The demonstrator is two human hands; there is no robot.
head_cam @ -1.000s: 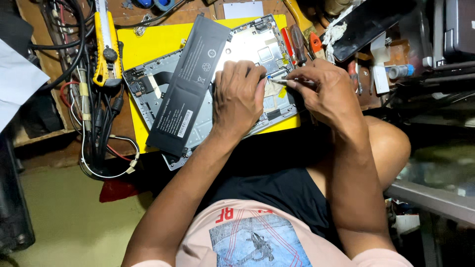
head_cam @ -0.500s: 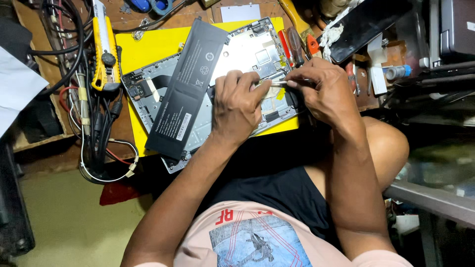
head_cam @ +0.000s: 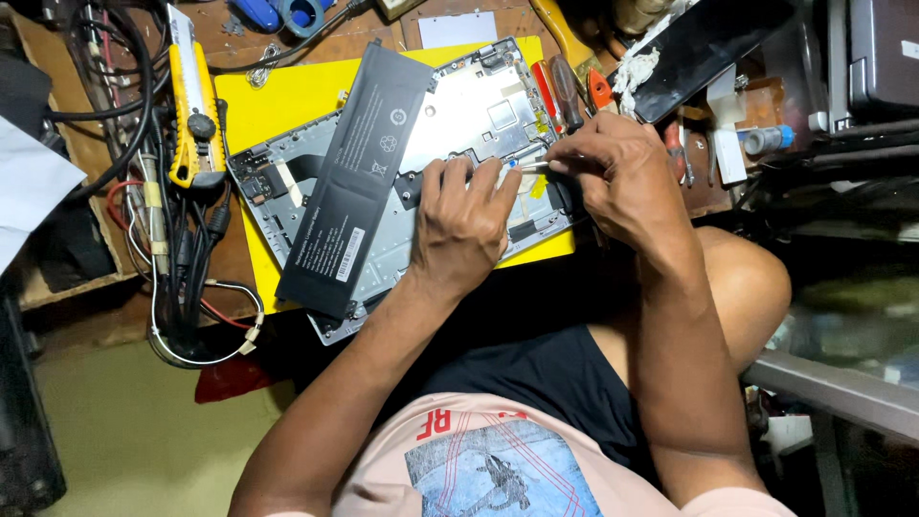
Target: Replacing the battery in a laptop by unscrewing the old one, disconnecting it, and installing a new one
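Note:
An opened grey laptop base (head_cam: 479, 105) lies on a yellow mat (head_cam: 287, 96), with a long black battery (head_cam: 359, 172) resting slantwise across it. My left hand (head_cam: 469, 225) presses flat on the base's lower right part, fingers spread toward a small connector area. My right hand (head_cam: 617, 172) pinches a thin silver tool (head_cam: 531, 165) whose tip points left at that same spot, just beyond my left fingertips. What lies under my left palm is hidden.
A yellow and grey utility knife (head_cam: 191, 105) and a bundle of black cables (head_cam: 172, 239) lie left of the mat. Red-handled screwdrivers (head_cam: 560, 91) sit at the base's upper right. A black panel (head_cam: 708, 43) and cluttered shelves fill the right side. My bare knee (head_cam: 742, 287) is below.
My hands and the thin tool stay at the same spot on the base, shifting only slightly. The battery and base have not moved.

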